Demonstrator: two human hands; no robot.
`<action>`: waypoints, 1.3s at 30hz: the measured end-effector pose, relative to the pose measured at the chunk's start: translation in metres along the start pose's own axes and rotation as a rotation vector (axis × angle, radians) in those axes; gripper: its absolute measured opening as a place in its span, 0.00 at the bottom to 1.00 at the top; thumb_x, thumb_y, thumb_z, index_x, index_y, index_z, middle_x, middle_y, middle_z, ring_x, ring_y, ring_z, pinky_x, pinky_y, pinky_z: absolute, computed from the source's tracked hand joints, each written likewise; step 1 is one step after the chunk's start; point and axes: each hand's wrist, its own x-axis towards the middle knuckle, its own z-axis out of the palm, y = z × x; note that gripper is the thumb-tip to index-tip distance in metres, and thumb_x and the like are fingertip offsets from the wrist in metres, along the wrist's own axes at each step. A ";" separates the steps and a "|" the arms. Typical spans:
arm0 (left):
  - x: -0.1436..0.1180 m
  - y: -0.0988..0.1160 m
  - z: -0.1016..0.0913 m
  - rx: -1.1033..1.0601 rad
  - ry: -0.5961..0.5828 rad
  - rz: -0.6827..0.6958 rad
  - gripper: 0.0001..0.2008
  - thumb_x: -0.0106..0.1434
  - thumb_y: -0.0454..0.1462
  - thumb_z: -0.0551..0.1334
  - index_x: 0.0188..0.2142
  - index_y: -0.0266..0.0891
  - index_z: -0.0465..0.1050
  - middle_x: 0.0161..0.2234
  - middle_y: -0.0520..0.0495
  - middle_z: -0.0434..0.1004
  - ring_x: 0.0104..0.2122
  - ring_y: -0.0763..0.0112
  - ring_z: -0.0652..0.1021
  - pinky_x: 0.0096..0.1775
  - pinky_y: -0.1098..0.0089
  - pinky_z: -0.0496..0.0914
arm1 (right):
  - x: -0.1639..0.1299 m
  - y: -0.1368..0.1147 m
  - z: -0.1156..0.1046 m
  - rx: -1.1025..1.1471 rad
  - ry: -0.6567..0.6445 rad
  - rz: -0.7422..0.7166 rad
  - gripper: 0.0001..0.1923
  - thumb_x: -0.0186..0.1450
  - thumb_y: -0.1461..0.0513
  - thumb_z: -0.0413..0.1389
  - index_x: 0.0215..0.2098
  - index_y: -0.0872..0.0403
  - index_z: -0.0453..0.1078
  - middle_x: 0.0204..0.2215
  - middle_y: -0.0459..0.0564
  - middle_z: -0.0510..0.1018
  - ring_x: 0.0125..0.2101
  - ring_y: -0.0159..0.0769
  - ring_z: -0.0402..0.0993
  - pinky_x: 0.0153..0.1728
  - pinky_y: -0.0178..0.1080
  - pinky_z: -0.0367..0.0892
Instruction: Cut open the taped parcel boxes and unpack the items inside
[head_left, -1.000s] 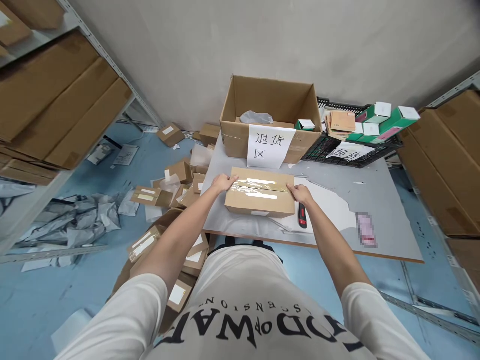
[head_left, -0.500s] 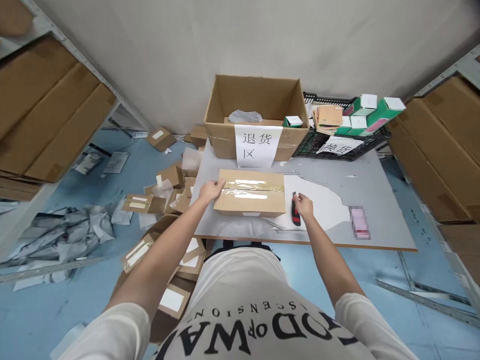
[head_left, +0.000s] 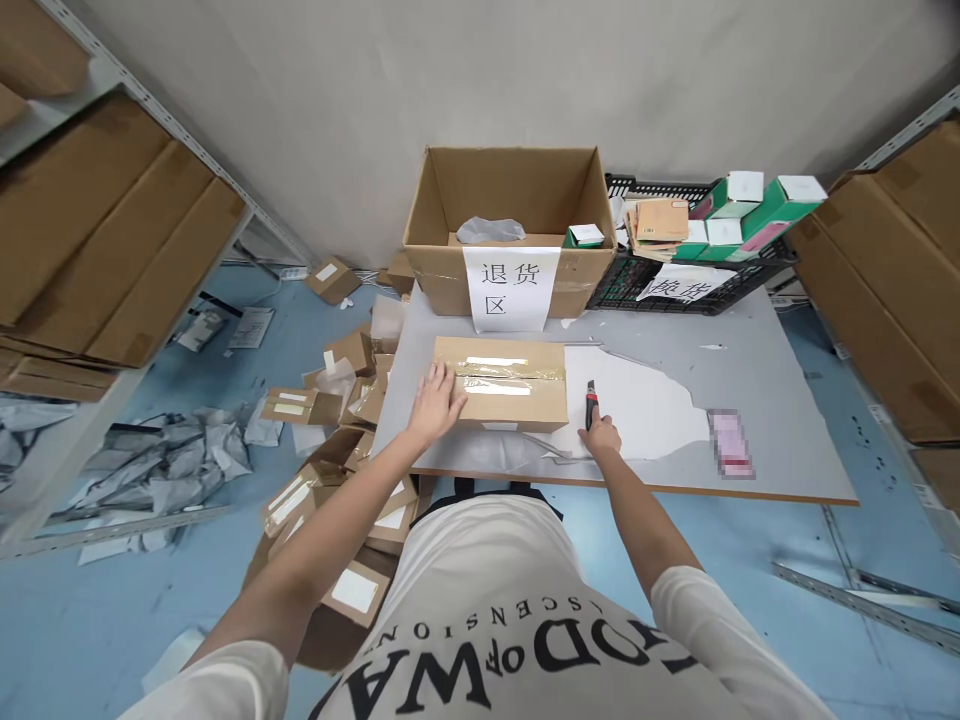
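Observation:
A taped cardboard box lies on the table in front of me, with clear tape along its top seam and two white strips beside it. My left hand lies on the box's left end, fingers spread over the top. To the right of the box, a red and black utility knife points away from me. The fingers of my right hand are closed round its near end, over a white sheet. The hand hides the rear of the knife.
At the table's back stand an open carton with a paper sign and a black crate holding green-and-white boxes. A pink pixelated item lies on the right. Small cartons heap on the floor at left; shelves flank both sides.
My right hand has shifted from the knife's far end to its near end and closed round it. My left hand has moved from the box's left edge to lie over its top.

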 end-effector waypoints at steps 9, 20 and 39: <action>-0.039 0.028 0.021 0.150 -0.001 0.204 0.34 0.66 0.48 0.49 0.65 0.30 0.48 0.65 0.34 0.48 0.65 0.53 0.49 0.62 0.51 0.47 | -0.001 0.001 -0.002 0.088 -0.036 0.012 0.34 0.66 0.62 0.46 0.67 0.57 0.40 0.52 0.65 0.63 0.50 0.52 0.68 0.49 0.48 0.62; -0.045 0.027 0.023 0.121 0.033 0.220 0.35 0.65 0.48 0.51 0.65 0.30 0.47 0.66 0.36 0.46 0.66 0.56 0.48 0.62 0.55 0.46 | -0.010 -0.008 -0.101 0.573 0.374 -0.242 0.31 0.66 0.59 0.40 0.66 0.60 0.46 0.54 0.64 0.65 0.49 0.47 0.69 0.44 0.47 0.69; -0.038 0.003 0.010 0.073 0.029 0.216 0.35 0.65 0.51 0.50 0.64 0.30 0.50 0.65 0.34 0.49 0.65 0.54 0.49 0.62 0.54 0.47 | -0.088 -0.221 -0.189 0.041 0.058 -1.155 0.19 0.68 0.55 0.45 0.53 0.56 0.60 0.39 0.56 0.77 0.37 0.43 0.75 0.37 0.41 0.66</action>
